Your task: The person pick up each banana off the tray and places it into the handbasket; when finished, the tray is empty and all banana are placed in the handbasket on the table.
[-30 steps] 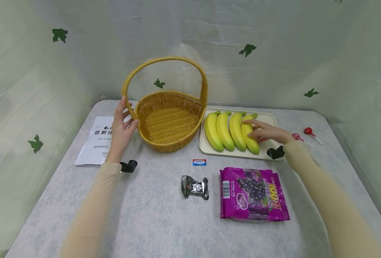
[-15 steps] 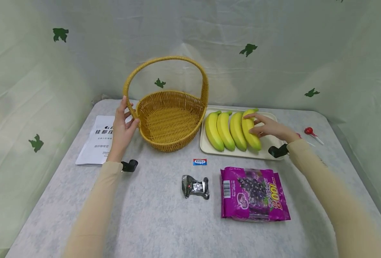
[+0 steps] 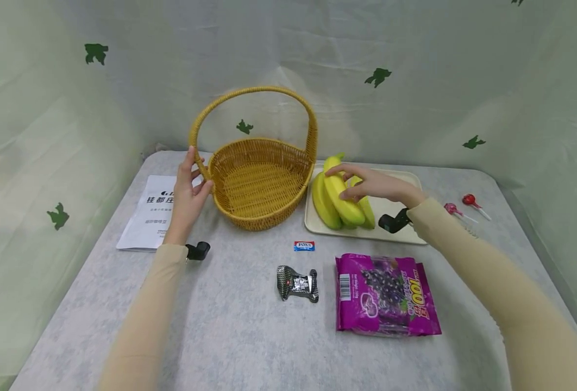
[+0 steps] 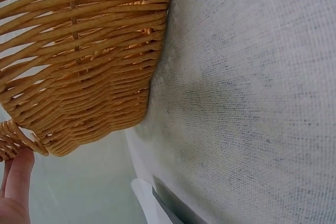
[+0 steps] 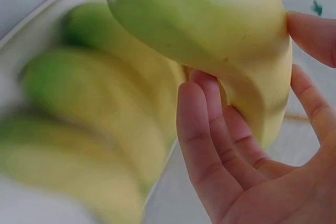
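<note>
Right fingers [image 5: 194,124] pinch a banana [image 5: 226,30], left fingers [image 4: 21,176] the handle [image 3: 259,88].

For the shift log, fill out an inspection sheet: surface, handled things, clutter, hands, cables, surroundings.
Surface: mottled grey table.
Handled things: woven basket upright; one banana held over three bananas on a tray.
Clutter: purple bag, dark wrapped item, red-and-blue packet, two lollipops, white printed item.
Hands: left hand holds basket handle; right hand grips the banana.
Cables: nothing seen.
Surroundings: pale cloth walls with dark green shapes.
</note>
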Motion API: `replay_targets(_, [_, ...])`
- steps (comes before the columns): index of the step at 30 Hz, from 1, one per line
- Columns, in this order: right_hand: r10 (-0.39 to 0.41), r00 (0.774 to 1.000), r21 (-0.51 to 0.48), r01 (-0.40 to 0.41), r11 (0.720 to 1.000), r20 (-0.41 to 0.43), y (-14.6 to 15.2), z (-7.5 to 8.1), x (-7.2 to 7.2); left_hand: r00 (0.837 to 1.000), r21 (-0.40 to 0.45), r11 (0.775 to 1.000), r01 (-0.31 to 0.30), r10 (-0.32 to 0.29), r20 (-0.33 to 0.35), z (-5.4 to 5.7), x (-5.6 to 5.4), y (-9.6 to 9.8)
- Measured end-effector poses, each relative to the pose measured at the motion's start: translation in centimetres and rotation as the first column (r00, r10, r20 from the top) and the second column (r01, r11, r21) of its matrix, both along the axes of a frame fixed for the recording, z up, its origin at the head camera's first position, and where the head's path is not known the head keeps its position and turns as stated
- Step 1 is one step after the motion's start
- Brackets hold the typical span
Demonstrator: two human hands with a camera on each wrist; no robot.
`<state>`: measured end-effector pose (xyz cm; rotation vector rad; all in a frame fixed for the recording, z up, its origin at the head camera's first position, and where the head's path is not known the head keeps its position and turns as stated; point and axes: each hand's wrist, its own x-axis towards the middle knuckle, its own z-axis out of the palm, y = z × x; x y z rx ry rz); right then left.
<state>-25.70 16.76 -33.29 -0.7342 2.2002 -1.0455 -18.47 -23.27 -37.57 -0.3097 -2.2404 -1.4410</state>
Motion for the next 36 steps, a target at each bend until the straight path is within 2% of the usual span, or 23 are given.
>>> replay_targets(5, [0.081, 0.997, -0.042, -0.081, 0.996, 0.008, -3.6, 0.6, -0.2, 1.0, 0.004, 1.0, 0.001, -0.001, 0.011, -0.1, 0.0, 0.1])
replay_targets(12, [0.113, 0.993, -0.047, -0.111, 0.993, 0.025, -8.5, 1.0, -0.7, 1.0, 0.025, 1.0, 0.0, 0.0, -0.002, -0.1, 0.1, 0.2])
replay_targets(18, [0.143, 0.99, -0.06, -0.142, 0.988, 0.019, -11.9, 0.4, -1.5, 1.0, 0.004, 1.0, -0.011, 0.011, -0.022, -0.3, -0.1, 0.3])
replay_targets(29, [0.117, 0.991, -0.132, -0.108, 0.985, 0.062, -17.1, 0.1, -2.6, 1.0, -0.014, 1.0, -0.014, 0.014, -0.012, -0.1, 0.0, 0.3])
replay_targets(36, [0.065, 0.994, -0.146, -0.052, 0.988, 0.087, -20.5, -1.3, -2.8, 1.0, -0.018, 1.0, -0.012, 0.012, -0.011, 0.0, 0.3, 0.2])
